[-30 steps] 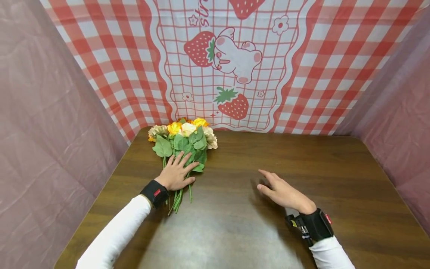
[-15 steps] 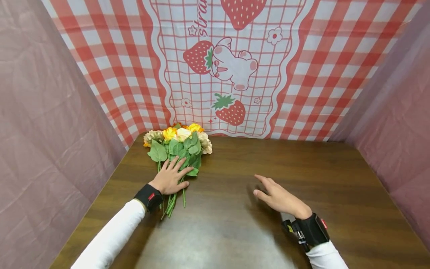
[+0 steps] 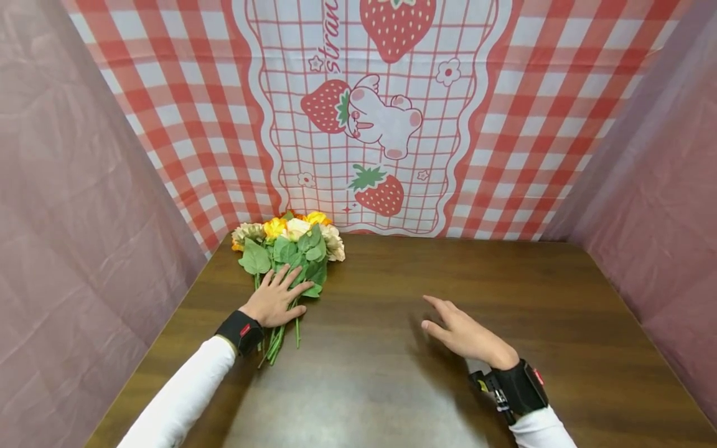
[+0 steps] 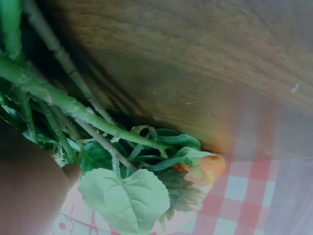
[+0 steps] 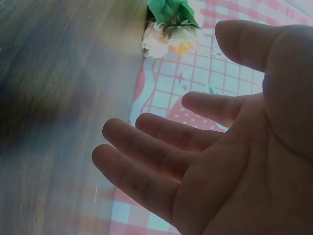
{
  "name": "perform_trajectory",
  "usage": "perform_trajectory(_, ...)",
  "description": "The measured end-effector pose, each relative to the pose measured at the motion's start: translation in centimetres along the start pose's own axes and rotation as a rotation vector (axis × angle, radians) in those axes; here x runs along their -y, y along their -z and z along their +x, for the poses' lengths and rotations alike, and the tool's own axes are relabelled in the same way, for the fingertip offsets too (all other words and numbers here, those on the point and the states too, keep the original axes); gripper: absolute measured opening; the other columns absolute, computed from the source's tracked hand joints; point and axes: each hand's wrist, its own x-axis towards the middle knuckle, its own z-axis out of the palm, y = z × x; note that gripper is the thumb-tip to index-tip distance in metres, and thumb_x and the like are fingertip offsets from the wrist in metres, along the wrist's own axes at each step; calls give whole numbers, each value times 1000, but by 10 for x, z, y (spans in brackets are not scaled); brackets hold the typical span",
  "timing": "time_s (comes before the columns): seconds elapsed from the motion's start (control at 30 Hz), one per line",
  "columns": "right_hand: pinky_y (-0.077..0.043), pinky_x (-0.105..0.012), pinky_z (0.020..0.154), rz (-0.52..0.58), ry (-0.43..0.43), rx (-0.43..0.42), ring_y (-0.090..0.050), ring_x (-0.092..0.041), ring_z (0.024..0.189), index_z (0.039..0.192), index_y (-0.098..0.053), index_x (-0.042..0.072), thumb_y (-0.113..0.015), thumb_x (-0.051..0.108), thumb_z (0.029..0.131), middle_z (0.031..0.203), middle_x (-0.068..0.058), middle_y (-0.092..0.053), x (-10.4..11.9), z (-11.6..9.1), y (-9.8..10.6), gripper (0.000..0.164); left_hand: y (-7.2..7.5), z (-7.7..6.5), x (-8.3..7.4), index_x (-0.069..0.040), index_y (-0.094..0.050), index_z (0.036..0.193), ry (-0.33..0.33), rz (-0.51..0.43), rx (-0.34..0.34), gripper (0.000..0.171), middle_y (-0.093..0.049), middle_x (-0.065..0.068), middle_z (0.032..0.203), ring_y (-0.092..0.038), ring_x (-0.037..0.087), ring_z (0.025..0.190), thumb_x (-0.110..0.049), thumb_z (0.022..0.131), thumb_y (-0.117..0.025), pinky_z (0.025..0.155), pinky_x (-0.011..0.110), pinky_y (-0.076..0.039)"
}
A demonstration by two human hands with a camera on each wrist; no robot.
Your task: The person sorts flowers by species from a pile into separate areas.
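A bunch of artificial-looking flowers (image 3: 297,230) lies at the table's back left, its yellow, orange and cream blooms toward the cloth. Over its leaves and stems my left hand (image 3: 274,303) is spread with straight fingers, palm down. Green stems (image 4: 73,105) and a pale leaf (image 4: 124,198) fill much of the left wrist view, where only a dark part of the hand shows. To the right, my right hand (image 3: 467,333) hovers above the table with fingers extended and holds nothing. Its bare palm (image 5: 220,181) faces the right wrist camera.
The brown wooden table (image 3: 358,386) spans the view. Behind it hangs a red-and-white checked cloth (image 3: 538,124) with strawberry prints. Pinkish drapes (image 3: 101,205) enclose the left side, and a similar drape (image 3: 666,224) stands on the right.
The head view has shifted, so the table and flowers appear lower and more to the left. Both hands keep nearly the same pose, the left one staying over the flowers.
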Motion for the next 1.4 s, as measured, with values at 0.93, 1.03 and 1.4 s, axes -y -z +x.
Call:
perform_trajectory(0.93,-36,-59,106,-51,14,-12,-38,-41,139,153,-30,3,-52,37,103,152,-26,-35,10,-6,9,65,10,-6,2,-20,-42,150,44,-59,-67,62,-23,26,158,-22,51,143,-39,95,-63,109,69,-21)
perform_trajectory(1.03,-37,-58,106,-54,19,-16,-38,-41,139,153,-31,3,-53,36,103,152,-26,-36,13,-7,8,64,17,-8,-8,-17,-42,149,126,-170,-86,60,-25,29,155,-25,52,140,-32,96,-64,108,70,-22)
perform_trajectory(1.4,-37,-57,105,-18,7,-5,-39,-39,139,152,-33,4,-54,35,103,151,-23,-37,20,-10,-2,62,56,-21,-37,-1,-57,92,443,-279,-23,26,-61,17,86,-62,36,81,-25,93,-66,69,51,-51)
